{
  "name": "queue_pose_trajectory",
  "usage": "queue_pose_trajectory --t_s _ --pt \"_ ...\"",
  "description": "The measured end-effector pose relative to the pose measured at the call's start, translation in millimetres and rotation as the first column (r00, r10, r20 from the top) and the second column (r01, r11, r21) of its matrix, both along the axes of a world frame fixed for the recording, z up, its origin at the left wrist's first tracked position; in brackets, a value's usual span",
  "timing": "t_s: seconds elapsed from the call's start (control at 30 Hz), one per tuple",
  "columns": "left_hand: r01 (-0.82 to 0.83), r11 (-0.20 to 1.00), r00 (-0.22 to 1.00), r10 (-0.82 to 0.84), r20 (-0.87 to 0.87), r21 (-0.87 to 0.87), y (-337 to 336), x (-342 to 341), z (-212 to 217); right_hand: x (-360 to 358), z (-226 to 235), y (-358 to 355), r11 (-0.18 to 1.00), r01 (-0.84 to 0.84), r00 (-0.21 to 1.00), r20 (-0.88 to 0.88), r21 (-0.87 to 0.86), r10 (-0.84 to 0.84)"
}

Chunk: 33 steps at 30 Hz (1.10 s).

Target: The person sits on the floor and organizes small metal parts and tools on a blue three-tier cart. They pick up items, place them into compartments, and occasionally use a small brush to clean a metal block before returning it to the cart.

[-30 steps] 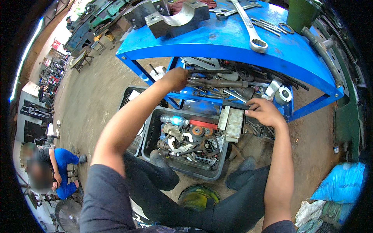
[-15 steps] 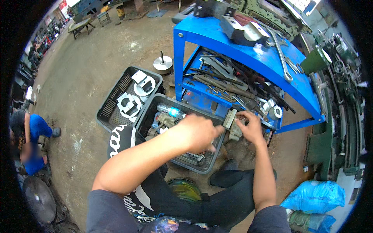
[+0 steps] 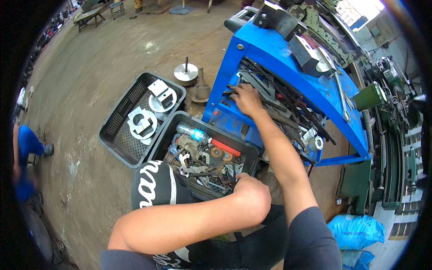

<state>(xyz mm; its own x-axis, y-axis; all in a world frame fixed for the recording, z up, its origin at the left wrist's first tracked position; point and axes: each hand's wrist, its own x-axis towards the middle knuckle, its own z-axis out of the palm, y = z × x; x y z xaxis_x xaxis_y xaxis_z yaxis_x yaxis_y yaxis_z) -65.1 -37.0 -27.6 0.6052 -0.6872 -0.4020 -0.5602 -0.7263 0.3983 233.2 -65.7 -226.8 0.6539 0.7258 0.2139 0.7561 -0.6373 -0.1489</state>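
Note:
My left hand (image 3: 253, 196) is curled at the near right corner of a dark plastic crate (image 3: 155, 150). Its fingertips are mostly hidden, beside a thin dark tool, so I cannot make out what it holds. That crate holds a clear bottle with a blue label (image 3: 198, 135), a red bar (image 3: 224, 147), round discs (image 3: 217, 152) and many loose metal parts. My right hand (image 3: 246, 100) reaches onto the lower shelf of a blue workbench (image 3: 227, 60). Its fingers stretch out over dark metal rods (image 3: 274, 105) there, touching or just above them.
A second crate (image 3: 112, 118) at the left holds pale machined parts (image 3: 143, 122). Behind it stand a round metal disc with a post (image 3: 186, 72) and a flanged shaft (image 3: 201, 92). Metal blocks (image 3: 310, 56) and a wrench (image 3: 342, 96) lie on the bench top. Blue sacks (image 3: 357, 231) lie lower right.
My right hand has moved from beside a metal block near the crate's right end up to the shelf tools. My left hand has drawn back toward me from above the crate. The view has shifted.

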Motion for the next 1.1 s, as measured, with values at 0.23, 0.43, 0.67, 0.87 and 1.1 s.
queue_pose_trajectory --t_s 0.23,0.43,0.67,0.87,1.1 --pt "-0.151 0.987 0.988 0.152 0.023 -0.046 20 7 4 4 -31 53 0.967 0.082 0.982 0.185 -0.242 -0.037" --pt "-0.092 0.988 0.987 0.107 0.122 -0.126 18 1 3 -16 9 -21 0.977 0.044 0.960 0.262 0.207 -0.098" --pt "-0.015 0.998 0.995 0.020 0.096 -0.058 13 -15 9 -75 21 -182 0.734 0.594 0.792 -0.400 0.330 -0.461" --pt "0.043 0.999 0.996 -0.044 -0.081 -0.013 -3 -6 1 -127 -20 -239 0.292 0.809 0.584 -0.643 0.511 -0.495" --pt "-0.038 0.969 0.997 0.053 -0.055 0.244 -7 30 -19 -180 -16 -260 0.271 0.956 0.018 -0.905 -0.108 -0.426"
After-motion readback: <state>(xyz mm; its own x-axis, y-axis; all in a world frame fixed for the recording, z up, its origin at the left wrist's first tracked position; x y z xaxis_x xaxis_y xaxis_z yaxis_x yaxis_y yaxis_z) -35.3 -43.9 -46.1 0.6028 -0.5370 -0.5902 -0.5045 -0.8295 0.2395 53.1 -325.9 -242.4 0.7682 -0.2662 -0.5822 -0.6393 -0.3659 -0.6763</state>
